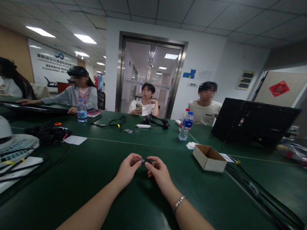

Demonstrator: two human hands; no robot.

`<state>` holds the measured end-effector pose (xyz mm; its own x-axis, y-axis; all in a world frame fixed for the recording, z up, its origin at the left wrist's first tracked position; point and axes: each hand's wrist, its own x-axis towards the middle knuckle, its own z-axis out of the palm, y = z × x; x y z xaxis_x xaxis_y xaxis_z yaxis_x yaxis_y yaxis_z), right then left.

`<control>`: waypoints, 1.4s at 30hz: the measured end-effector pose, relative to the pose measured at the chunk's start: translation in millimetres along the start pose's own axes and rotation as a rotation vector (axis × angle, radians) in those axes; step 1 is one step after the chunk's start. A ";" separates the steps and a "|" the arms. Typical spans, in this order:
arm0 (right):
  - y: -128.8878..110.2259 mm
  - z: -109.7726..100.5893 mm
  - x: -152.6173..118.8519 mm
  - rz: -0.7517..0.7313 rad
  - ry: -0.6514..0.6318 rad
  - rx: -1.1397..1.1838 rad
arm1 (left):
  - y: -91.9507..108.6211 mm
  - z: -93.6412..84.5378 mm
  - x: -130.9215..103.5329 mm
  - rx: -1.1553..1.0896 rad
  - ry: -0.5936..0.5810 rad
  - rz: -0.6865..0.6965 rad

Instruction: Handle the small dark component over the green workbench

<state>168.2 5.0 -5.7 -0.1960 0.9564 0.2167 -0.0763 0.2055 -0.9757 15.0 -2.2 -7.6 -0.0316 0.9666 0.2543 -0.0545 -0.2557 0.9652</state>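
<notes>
Here the left hand (pixel 128 168) and the right hand (pixel 159 171) are coming together above the green table (pixel 135 210), both pinching one small dark part (pixel 144 161) between the fingertips. The part is too small to name. I think it is better to be keeping the wrists low and the grip light. The wall banner (pixel 53 65) is carrying writing, but it is too blurred to read.

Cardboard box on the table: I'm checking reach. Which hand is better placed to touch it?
Probably the right hand: the cardboard box lies to its right, while the left hand sits farther away.
</notes>
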 end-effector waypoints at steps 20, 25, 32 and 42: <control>-1.6 -1.9 0.8 0.046 -0.032 -0.009 | -1.2 -2.3 -0.3 0.000 0.012 -0.025; 1.0 -1.5 2.7 0.072 -0.010 -0.025 | 3.1 -1.4 -1.9 0.015 0.008 -0.042; -5.8 -0.2 -2.0 0.024 -0.011 0.012 | 0.7 -0.6 0.0 0.010 0.009 -0.004; 4.3 0.2 0.8 -0.022 -0.026 -0.042 | 4.1 0.4 -2.1 0.045 0.028 -0.055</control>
<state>167.6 6.6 -9.8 -0.2205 0.9457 0.2386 -0.0399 0.2357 -0.9710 15.2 -5.2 -4.1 -0.0581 0.9781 0.2001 -0.0122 -0.2011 0.9795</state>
